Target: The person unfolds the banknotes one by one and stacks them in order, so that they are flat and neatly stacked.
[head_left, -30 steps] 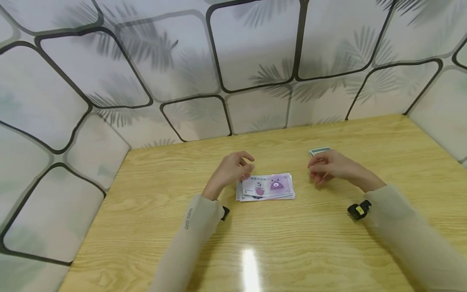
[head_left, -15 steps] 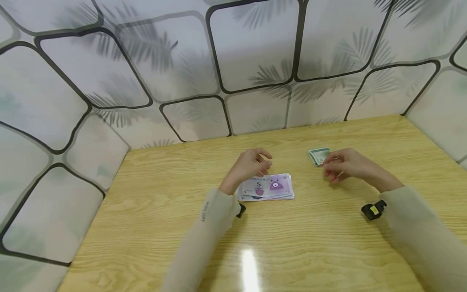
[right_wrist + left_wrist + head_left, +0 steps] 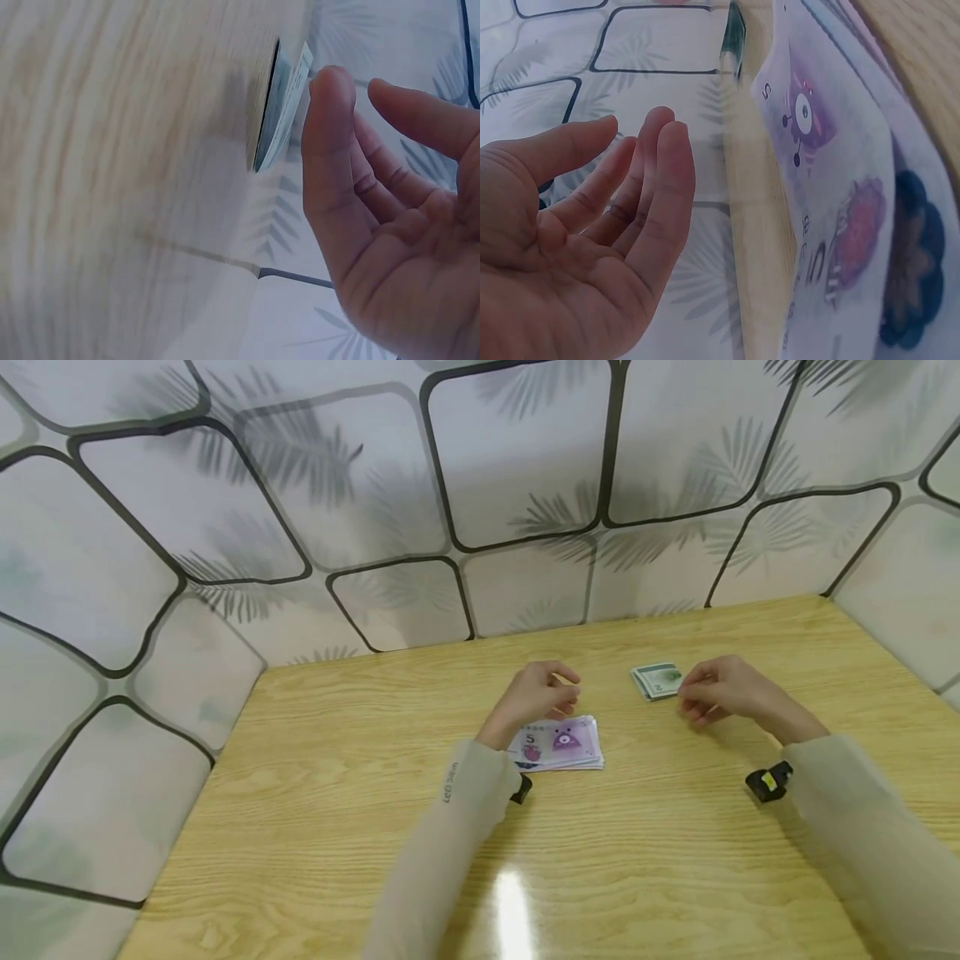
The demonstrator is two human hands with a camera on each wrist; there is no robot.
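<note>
A stack of purple play banknotes (image 3: pixel 564 745) lies mid-table, a 5 note with a cartoon animal on top. My left hand (image 3: pixel 534 697) hovers at its upper left edge, partly covering it. In the left wrist view, the fingers of the left hand (image 3: pixel 607 240) are loosely bent with nothing between them, apart from the purple notes (image 3: pixel 840 157). Farther right lies a smaller stack of green banknotes (image 3: pixel 657 681). Beside its right edge is my right hand (image 3: pixel 733 693). The right wrist view shows thumb and fingertips apart, holding nothing, close to the green notes (image 3: pixel 281 112).
The wood-grain table (image 3: pixel 300 810) reaches back to a patterned wall covering (image 3: pixel 525 460), which also closes off both sides. A black device (image 3: pixel 768 782) sits at the right wrist, and another (image 3: pixel 521 788) at the left. Light glares on the front of the table.
My left hand has moved right along the purple notes. My right hand has drawn back to the right, uncovering more of the green notes. Both stacks have stayed in place.
</note>
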